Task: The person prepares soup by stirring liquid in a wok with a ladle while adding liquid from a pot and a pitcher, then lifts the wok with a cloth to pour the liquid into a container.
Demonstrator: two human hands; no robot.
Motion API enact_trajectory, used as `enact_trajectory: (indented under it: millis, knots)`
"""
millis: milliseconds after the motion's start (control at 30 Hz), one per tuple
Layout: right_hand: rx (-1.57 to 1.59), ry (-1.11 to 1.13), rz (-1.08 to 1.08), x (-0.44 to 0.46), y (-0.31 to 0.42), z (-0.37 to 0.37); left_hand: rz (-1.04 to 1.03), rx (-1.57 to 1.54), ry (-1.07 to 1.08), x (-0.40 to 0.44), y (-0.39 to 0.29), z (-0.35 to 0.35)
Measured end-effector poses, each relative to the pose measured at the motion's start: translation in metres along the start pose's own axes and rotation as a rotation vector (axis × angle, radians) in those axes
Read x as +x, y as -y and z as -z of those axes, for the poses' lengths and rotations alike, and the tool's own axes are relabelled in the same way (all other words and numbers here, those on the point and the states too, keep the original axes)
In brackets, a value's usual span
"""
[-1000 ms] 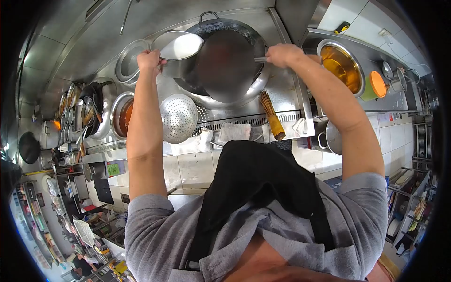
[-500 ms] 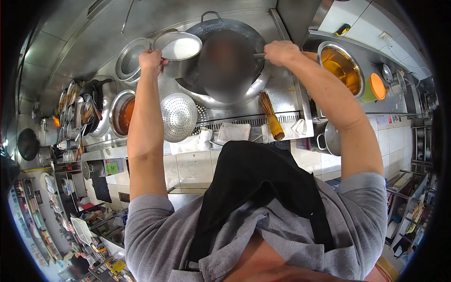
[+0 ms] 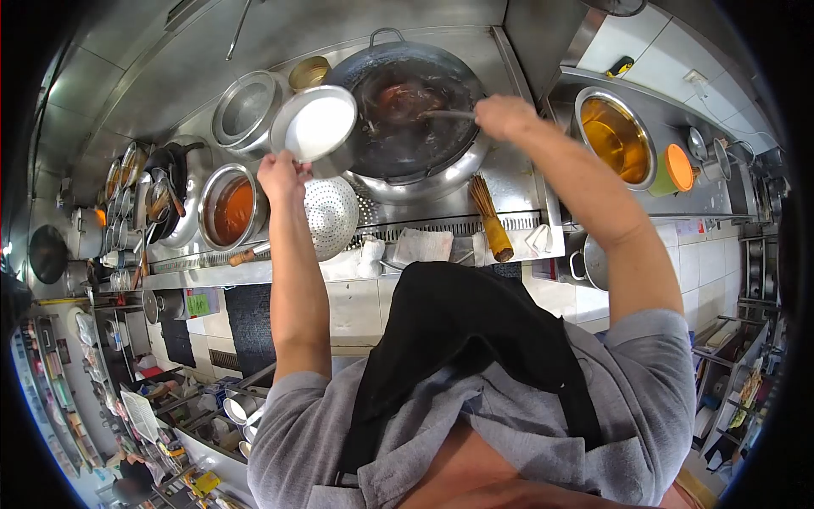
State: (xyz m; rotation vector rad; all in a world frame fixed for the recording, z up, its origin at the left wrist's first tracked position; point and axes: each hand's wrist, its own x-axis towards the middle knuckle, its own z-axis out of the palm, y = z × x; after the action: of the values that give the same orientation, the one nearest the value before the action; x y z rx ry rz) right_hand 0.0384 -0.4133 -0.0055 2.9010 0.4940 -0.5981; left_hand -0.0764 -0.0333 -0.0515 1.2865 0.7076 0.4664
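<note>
My left hand (image 3: 283, 176) grips the rim of a metal pot (image 3: 335, 161) with white contents, tilted beside the wok's left edge. The big dark wok (image 3: 398, 161) holds dark liquid with a reddish patch near its middle. Over its right rim reaches my right hand (image 3: 504, 116), closed on the handle of a utensil (image 3: 449, 114) whose head is down in the liquid and hidden. Just below the pot lies a perforated skimmer (image 3: 329, 219), partly covered by my left forearm.
Left stand a pot of red-orange liquid (image 3: 231, 210) and a stacked metal strainer (image 3: 246, 110). A bamboo brush (image 3: 492, 222) lies at the front edge. At right are a bowl of amber oil (image 3: 612, 140) and an orange-topped container (image 3: 678, 168). A brass-coloured bowl (image 3: 309, 74) sits behind the pot.
My left hand and the pot have moved down, toward me, and the pot tilts differently. The utensil and the wok's contents now show clearly. My right hand has shifted slightly downward.
</note>
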Motion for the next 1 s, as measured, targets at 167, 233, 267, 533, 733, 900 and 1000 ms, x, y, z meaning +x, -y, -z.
enact_trajectory:
  millis: [167, 233, 267, 533, 733, 900, 1000]
  knots:
    - [0.16, -0.112, 0.11, 0.008, -0.037, -0.042, -0.016, 0.0, -0.067, -0.031, 0.031, 0.069]
    - [0.03, -0.026, 0.06, -0.008, -0.05, -0.001, -0.008, -0.026, -0.1, -0.046, 0.034, 0.091]
    - [0.029, -0.024, 0.061, -0.006, -0.048, 0.009, -0.007, -0.033, -0.119, -0.053, 0.039, 0.102]
    - [0.061, -0.096, 0.027, -0.001, 0.012, -0.036, 0.061, 0.01, -0.18, -0.055, 0.105, 0.158]
    - [-0.113, 0.036, 0.013, -0.011, 0.001, 0.041, 0.08, -0.016, -0.193, -0.042, 0.151, 0.167]
    - [-0.1, 0.087, -0.047, -0.006, 0.043, -0.013, 0.071, -0.105, -0.215, -0.025, 0.195, 0.169]
    - [0.094, -0.106, 0.024, -0.016, 0.014, -0.024, 0.089, -0.151, -0.285, -0.026, 0.206, 0.165]
